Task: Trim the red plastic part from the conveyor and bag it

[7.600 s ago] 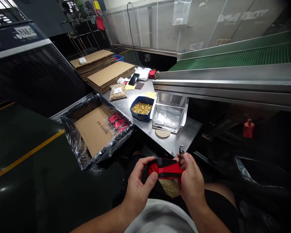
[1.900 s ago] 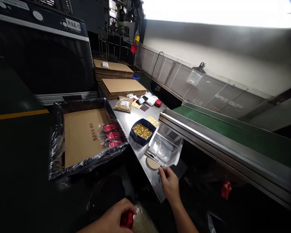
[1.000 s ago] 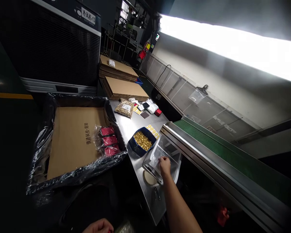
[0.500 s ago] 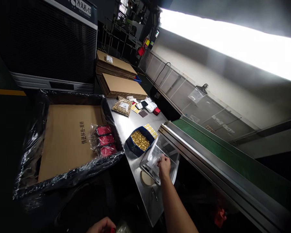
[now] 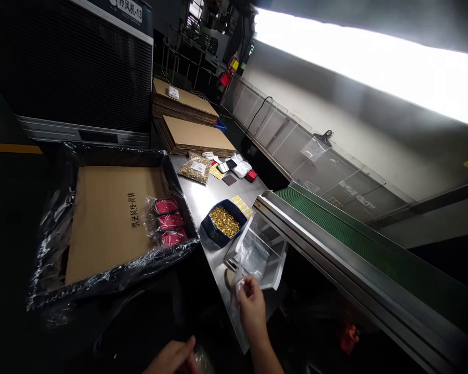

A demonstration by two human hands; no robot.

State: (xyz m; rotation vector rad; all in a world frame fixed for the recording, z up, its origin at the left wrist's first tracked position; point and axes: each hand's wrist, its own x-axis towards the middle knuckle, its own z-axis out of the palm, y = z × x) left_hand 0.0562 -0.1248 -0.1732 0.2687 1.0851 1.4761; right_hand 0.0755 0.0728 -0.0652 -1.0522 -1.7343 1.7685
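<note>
My right hand (image 5: 251, 304) is pinched on a thin clear plastic bag (image 5: 237, 291), which hangs in front of the white plastic bin (image 5: 280, 267). Inside that bin lie more clear bags (image 5: 254, 258). My left hand (image 5: 174, 357) is low at the bottom edge, thumb and fingers curled toward each other; what they hold, if anything, is hidden. Beside it shows a blurred, shiny clear thing (image 5: 205, 359). A dark blue tub (image 5: 214, 236) full of small gold-coloured metal parts (image 5: 225, 222) stands behind the bin.
At left, a plastic-lined crate (image 5: 113, 272) holds cardboard and bagged red pouches (image 5: 170, 222). A bag of gold parts (image 5: 195, 169), a phone (image 5: 226, 165) and cardboard stacks (image 5: 197, 136) are farther back on the steel table (image 5: 193, 195). The green conveyor (image 5: 327, 221) runs along the right.
My right hand has moved from inside the bin toward me and a little left, drawing out a clear bag. My left hand has risen slightly; the red bit seen at its fingers is out of sight.
</note>
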